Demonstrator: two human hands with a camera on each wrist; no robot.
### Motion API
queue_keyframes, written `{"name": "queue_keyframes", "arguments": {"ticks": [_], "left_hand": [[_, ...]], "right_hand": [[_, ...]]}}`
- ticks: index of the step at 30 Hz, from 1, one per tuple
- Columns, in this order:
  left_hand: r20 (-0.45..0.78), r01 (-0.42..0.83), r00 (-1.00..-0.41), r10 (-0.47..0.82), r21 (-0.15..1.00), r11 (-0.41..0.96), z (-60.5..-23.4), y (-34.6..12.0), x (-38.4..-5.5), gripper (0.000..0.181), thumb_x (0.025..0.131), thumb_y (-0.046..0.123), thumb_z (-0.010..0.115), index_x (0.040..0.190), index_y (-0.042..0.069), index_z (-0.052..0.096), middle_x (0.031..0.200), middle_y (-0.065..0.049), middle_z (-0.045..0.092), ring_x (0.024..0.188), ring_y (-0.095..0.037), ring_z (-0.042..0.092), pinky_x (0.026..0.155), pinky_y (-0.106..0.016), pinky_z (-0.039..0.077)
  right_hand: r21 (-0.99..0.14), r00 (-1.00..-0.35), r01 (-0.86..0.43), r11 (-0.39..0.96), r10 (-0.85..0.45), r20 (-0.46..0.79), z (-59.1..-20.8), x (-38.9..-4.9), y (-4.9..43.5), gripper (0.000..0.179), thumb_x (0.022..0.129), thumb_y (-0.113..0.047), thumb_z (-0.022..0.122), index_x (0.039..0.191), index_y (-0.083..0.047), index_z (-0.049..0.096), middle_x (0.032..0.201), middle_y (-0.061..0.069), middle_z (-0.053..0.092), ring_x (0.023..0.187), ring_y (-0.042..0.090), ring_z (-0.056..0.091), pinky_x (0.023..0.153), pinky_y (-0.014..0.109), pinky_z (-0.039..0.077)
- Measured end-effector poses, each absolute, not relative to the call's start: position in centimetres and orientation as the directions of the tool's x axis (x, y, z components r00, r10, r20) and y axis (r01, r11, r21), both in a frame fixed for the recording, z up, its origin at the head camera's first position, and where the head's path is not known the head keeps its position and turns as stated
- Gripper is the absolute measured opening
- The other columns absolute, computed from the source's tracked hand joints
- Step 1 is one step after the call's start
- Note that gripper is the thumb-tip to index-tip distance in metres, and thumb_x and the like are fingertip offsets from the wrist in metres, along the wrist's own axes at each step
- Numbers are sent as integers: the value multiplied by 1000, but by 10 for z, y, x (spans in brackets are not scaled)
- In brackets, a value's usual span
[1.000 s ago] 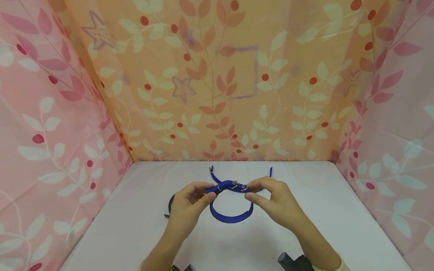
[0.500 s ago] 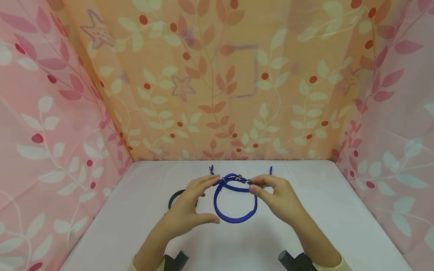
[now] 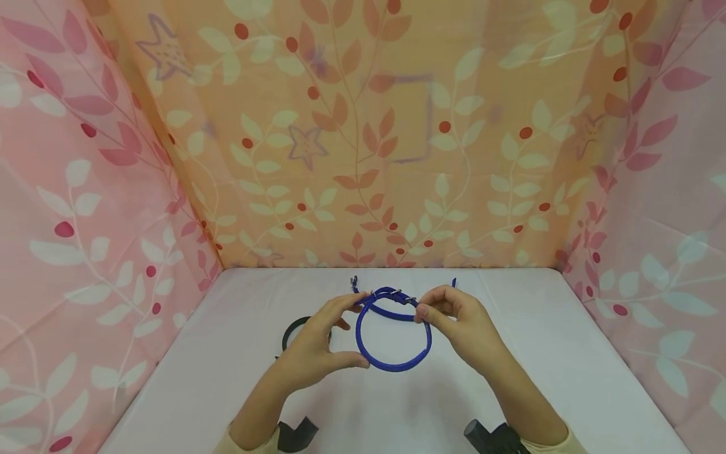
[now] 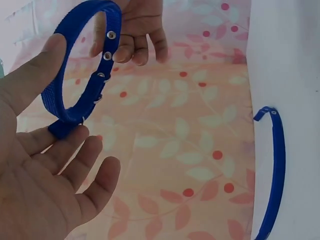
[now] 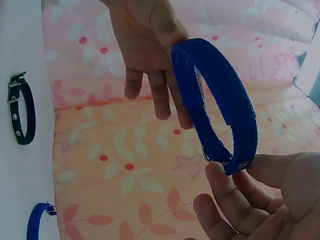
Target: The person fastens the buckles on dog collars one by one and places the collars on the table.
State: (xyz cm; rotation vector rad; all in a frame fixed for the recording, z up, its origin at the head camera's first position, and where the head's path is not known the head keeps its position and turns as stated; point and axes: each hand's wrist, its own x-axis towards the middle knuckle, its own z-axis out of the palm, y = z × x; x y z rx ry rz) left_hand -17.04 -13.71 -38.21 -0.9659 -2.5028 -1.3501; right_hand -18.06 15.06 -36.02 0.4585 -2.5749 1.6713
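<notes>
A blue pet collar [image 3: 394, 367], buckled into a loop, is held up above the table. My right hand [image 3: 465, 328] pinches it between thumb and fingers near the buckle and the eyelets. On the other side, my left hand [image 3: 314, 347] holds the loop with its fingers spread. Its thumb rests against the band [image 4: 57, 65] and its fingertips touch the strap by the buckle, as the left wrist view shows. Behind the loop, a second blue collar [image 4: 278, 170] lies unfastened in a curve on the table. My left hand partly covers a black collar [image 5: 31, 115].
The white table [image 3: 198, 391] meets a patterned orange curtain [image 3: 363, 189] at the back. Pink curtains with leaves stand on the left [image 3: 85, 208] and right [image 3: 652, 208].
My left hand has let go of the strap by the buckle, spread its fingers and taken the loop by its side. The loop has tilted to face the head camera more.
</notes>
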Motion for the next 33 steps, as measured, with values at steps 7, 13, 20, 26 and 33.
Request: {"name": "queue_keyframes", "arguments": {"ticks": [7,13,20,26,33], "left_hand": [[392,539,-807,441,794,281,-381,-143,-174,87,82,26,86,155,33,40,146,4,55,130,-20,53,98,-32,55],[399,501,-811,429,852,154,-378,-144,-175,82,88,23,81,157,25,39,147,-2,55,134,-27,50,97,-32,55],[419,492,-819,392,865,103,-379,-143,-177,78,89,23,81,156,19,41,152,-1,50,137,-35,46,97,-31,54],[375,457,-840,392,879,138,-378,-141,-174,81,87,19,83,156,20,41,149,-3,52,134,-27,49,96,-34,56],[237,320,-899,369,930,183,-380,-138,-177,85,84,18,86,155,23,40,144,1,57,126,-23,57,95,-35,56]], "right_hand": [[-902,-903,-351,250,-344,256,-359,-182,158,24,104,-31,62,121,-16,69,114,-1,74,112,21,69,101,37,55],[-876,-845,-435,208,-431,317,-359,-184,161,34,100,-21,69,133,-19,66,126,-1,69,116,29,64,91,34,58],[-837,-794,-513,188,-475,380,-360,-186,162,45,97,-18,72,140,-15,61,128,-3,68,121,24,61,99,35,53],[-893,-854,-403,201,-433,288,-360,-186,160,44,97,-17,72,139,-11,61,122,3,70,114,29,64,92,32,57],[-944,-917,-262,203,-359,177,-365,-191,157,54,93,-27,78,140,-8,60,115,11,69,107,28,68,91,28,57]]}}
